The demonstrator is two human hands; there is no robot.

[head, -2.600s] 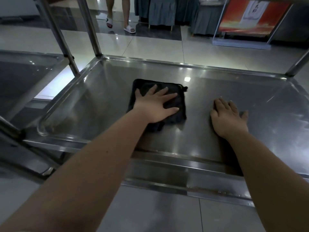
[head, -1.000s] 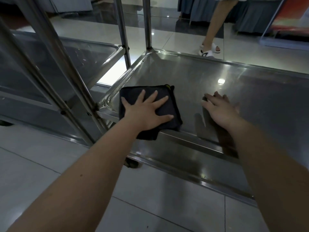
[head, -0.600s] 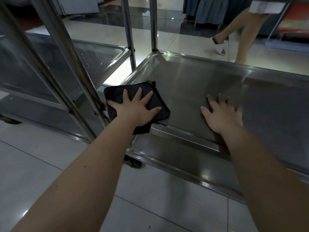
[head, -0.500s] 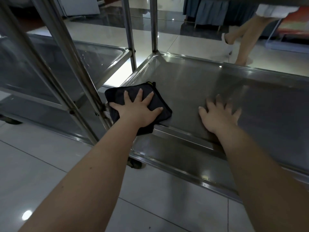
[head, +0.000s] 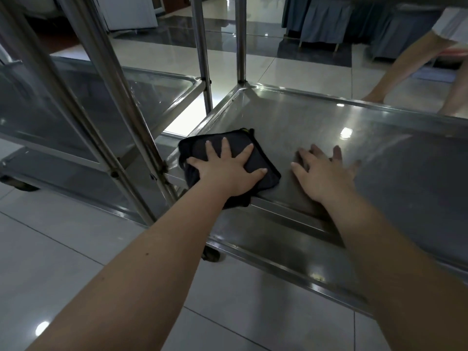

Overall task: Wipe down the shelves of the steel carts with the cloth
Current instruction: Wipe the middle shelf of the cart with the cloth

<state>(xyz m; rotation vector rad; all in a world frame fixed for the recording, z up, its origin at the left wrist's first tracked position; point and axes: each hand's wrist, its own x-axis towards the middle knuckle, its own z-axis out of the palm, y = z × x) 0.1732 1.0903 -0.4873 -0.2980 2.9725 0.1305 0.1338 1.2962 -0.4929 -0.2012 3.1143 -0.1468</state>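
The left hand (head: 228, 173) lies flat on the folded black cloth (head: 238, 140), its fingers (head: 225, 150) straight and spread wide. This probably spreads the pressure over as much fabric as possible, so the whole pad rubs the steel rather than bunching up. The cloth sits at about 8 o'clock on the shelf (head: 379, 153), in the near left corner close to the upright posts (head: 121, 110). Its near edge droops over the front rim under the wrist. Most of the cloth is under the palm. A strip shows beyond the fingertips toward 12 o'clock, and a corner pokes out toward 4 o'clock past the thumb.

The right hand (head: 324, 176) rests bare on the steel at 3 o'clock from the cloth, just beside it but not touching. Its fingers are loosely spread and hold nothing, and it looks placed to take the person's weight while leaning in. It is slightly blurred.

A second cart (head: 152, 97) stands at 10 o'clock, its shelf untouched by either hand. Someone's legs (head: 405, 64) cross the tiled floor (head: 76, 249) at 2 o'clock
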